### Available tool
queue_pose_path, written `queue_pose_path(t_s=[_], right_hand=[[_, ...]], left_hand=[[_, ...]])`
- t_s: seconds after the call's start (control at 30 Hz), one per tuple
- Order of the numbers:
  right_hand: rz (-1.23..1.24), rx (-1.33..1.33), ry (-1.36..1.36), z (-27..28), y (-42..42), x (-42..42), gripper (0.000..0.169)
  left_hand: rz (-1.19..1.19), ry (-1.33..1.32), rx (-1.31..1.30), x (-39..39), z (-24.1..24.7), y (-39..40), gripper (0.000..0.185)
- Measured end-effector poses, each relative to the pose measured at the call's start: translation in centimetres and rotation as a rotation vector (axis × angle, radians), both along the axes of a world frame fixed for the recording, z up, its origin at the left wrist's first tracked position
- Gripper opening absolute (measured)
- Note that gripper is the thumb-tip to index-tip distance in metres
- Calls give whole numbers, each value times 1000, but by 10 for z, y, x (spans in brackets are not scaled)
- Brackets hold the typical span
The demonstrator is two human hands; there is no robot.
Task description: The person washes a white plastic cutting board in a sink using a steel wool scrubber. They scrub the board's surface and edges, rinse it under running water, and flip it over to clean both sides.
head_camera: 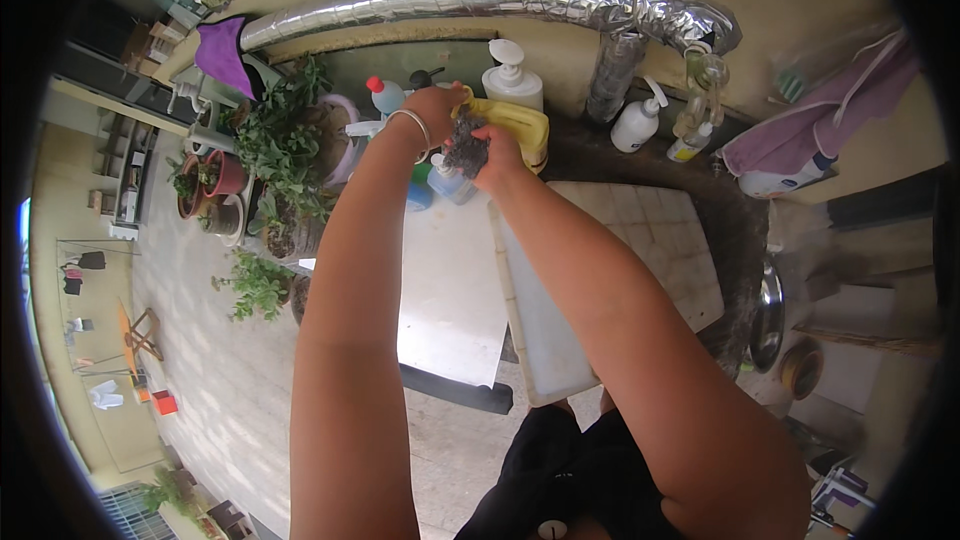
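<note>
My right hand (501, 156) is closed on a dark grey scouring pad (466, 145), which looks like metal wool. My left hand (433, 114), with a bangle on its wrist, is at the top of a yellow plastic jug (517, 124); its fingertips are near the cap, and their grip is partly hidden. Both hands are close together, over a group of bottles. A blue spray bottle (451, 184) stands just below them. Behind stand a bottle with a red cap (386, 96) and a large white pump bottle (513, 82).
A pale tiled slab (652, 240) lies at the right of a white surface (450, 277). Potted plants (281, 135) crowd the left side. A foil-wrapped pipe (450, 1) runs along the wall. Further right are a white pump bottle (636, 124) and a hanging purple cloth (817, 120).
</note>
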State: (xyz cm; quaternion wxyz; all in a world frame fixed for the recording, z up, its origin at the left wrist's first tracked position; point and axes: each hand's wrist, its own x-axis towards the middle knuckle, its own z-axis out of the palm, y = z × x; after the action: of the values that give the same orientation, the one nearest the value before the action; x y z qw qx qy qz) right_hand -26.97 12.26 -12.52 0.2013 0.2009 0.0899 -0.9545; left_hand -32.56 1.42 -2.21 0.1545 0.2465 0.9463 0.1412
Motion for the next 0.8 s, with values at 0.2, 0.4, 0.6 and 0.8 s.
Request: queue_pose_path(t_s=[0.2,0.4,0.6,0.8], right_hand=[[12,-120,3,-5,15,-4,44],[125,99,158,13,134,94,40],[-87,1321,-53,-16,333,269,40],[30,2084,737,16,178,323,39]], left_hand=[[22,63,-45,-1,8,22,64],[241,469,702,126,-32,19,46],[974,-405,634,315,-129,9,58],[1185,-635,688,363,-162,60,65]])
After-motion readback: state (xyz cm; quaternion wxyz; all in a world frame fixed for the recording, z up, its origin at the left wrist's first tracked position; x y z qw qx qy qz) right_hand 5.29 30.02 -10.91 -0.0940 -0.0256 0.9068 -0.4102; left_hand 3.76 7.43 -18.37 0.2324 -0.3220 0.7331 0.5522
